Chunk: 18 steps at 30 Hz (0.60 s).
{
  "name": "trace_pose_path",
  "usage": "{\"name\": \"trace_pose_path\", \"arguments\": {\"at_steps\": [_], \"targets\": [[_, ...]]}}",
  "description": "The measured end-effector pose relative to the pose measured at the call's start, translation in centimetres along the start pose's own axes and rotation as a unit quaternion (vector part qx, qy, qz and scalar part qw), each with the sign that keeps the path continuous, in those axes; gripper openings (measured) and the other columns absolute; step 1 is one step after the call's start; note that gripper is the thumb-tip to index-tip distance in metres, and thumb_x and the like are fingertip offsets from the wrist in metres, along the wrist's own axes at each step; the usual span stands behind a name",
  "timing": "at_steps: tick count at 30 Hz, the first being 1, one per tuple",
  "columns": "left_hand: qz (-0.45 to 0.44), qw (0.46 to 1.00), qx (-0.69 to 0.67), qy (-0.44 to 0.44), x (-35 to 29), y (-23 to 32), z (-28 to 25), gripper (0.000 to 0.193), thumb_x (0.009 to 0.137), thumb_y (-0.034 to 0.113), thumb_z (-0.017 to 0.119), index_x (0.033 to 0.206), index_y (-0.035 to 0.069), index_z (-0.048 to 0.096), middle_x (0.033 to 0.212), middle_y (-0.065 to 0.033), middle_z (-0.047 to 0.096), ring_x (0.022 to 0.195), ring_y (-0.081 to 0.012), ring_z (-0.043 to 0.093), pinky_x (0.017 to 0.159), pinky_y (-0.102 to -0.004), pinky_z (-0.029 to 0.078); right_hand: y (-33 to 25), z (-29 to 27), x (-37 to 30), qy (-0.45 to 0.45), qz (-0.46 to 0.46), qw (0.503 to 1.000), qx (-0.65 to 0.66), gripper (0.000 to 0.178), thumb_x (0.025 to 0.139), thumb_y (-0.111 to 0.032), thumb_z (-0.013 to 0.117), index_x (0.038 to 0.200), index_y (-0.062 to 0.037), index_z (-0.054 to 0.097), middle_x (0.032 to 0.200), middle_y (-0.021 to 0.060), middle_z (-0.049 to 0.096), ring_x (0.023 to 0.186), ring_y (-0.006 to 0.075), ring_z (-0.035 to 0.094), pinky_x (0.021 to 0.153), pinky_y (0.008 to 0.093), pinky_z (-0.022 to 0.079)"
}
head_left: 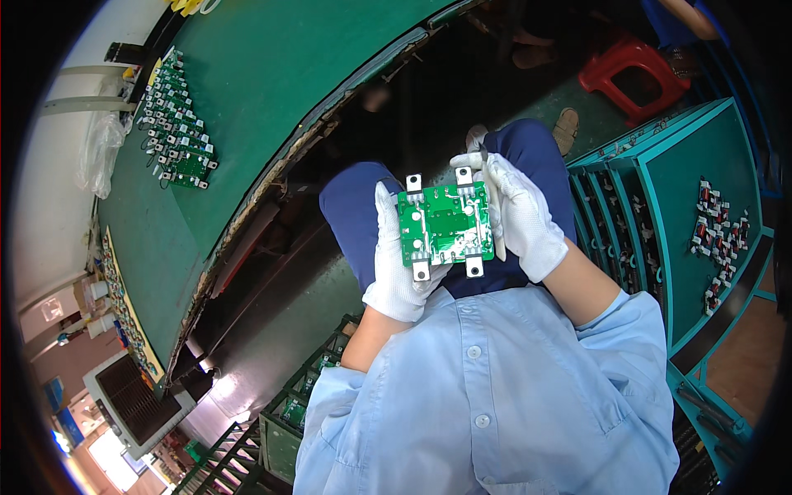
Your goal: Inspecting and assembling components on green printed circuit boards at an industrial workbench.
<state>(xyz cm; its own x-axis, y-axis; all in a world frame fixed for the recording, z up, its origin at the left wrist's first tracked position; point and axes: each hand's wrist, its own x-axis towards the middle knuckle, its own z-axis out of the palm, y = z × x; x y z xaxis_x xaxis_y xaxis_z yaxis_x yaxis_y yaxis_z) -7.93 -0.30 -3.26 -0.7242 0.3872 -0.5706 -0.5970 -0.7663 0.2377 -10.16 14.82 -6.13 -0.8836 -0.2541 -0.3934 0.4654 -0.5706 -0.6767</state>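
Note:
A green circuit board (445,224) is held over my lap, its soldered face up. Four metal-tabbed transistors stick out from it, two along the far edge and two along the near edge. My left hand (394,276), in a white glove, grips the board's left side, thumb along the edge and fingers beneath. Also gloved, my right hand (525,210) is closed at the right edge, its fingertips by the far right transistor (464,180). A thin dark tip shows beside those fingers; I cannot make out what it belongs to. The board's underside is hidden.
On the green workbench (247,74) at the left stands a row of similar boards (177,132). To my right, a teal rack (693,165) carries small components (719,239) on top. A red stool (631,78) stands far right. More boards lie in a crate (293,412) lower left.

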Motion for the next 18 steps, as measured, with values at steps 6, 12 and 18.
{"name": "trace_pose_path", "arguments": {"at_steps": [6,12,18], "targets": [[0.079,0.982,0.139,0.101,-0.7,-0.4,1.0,0.067,0.079,0.061,0.040,0.104,0.000,0.053,0.101,-0.0140,0.058,0.090,-0.0239,0.058,0.079,-0.0373,0.048,0.8,0.9,-0.6,0.048,0.024,0.997,0.051,0.034,0.094,-0.024,0.026,0.103,-0.0050,0.053,0.096,0.0056,0.055,0.079,0.0087,0.054,0.071,0.0213,0.045],[0.201,0.851,0.482,-0.046,-1.2,0.2,-0.5,0.052,0.091,0.043,0.030,0.121,0.003,0.044,0.104,-0.0090,0.056,0.091,-0.0128,0.054,0.082,-0.0241,0.042,-1.2,1.4,-1.9,-0.013,-0.070,0.990,-0.118,0.034,0.091,-0.021,0.027,0.108,-0.0047,0.052,0.082,-0.0003,0.050,0.075,0.0051,0.049,0.074,0.0187,0.041],[0.177,0.868,0.462,-0.031,-1.6,0.3,0.1,0.057,0.089,0.045,0.030,0.123,0.001,0.040,0.111,-0.0097,0.052,0.096,-0.0148,0.053,0.085,-0.0252,0.041,-1.6,1.9,-1.9,-0.012,-0.145,0.968,-0.206,0.033,0.090,-0.021,0.029,0.107,-0.0045,0.052,0.075,-0.0018,0.046,0.069,0.0029,0.045,0.068,0.0169,0.040]]}}
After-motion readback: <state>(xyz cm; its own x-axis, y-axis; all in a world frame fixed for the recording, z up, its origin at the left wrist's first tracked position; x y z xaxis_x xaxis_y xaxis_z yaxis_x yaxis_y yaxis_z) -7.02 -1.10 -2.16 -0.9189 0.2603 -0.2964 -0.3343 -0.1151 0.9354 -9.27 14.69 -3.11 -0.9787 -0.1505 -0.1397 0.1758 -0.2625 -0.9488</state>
